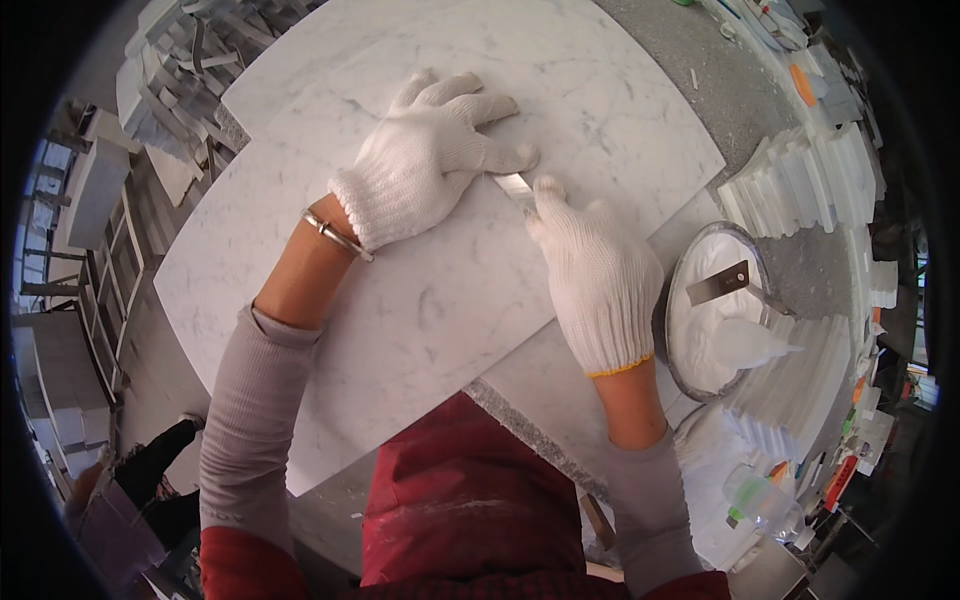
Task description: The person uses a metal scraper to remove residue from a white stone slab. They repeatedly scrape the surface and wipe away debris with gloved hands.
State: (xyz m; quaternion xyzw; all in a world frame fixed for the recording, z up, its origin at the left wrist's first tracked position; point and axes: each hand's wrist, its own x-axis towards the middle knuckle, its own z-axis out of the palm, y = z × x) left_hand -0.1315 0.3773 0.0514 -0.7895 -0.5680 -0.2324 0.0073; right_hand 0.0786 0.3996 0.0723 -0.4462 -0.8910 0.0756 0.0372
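A large white slab with grey veins (405, 315), marble in look, lies before me across the work surface. My left hand (442, 157), in a white knitted glove, rests flat on it with the fingers spread. My right hand (596, 262), gloved alike with a yellow cuff edge, grips a thin metal blade (515, 187), perhaps a scraper. The blade's flat end meets the slab just below my left thumb. Its rear part is hidden inside my right glove.
Right of my right hand stands a round bowl of white paste (705, 262), with a metal scraper (718, 283) and a squeeze bottle (746, 343) on it. Stone strips (802, 180) are stacked beyond. A plastic bottle (765, 502) lies lower right. Another person (142, 480) is at lower left.
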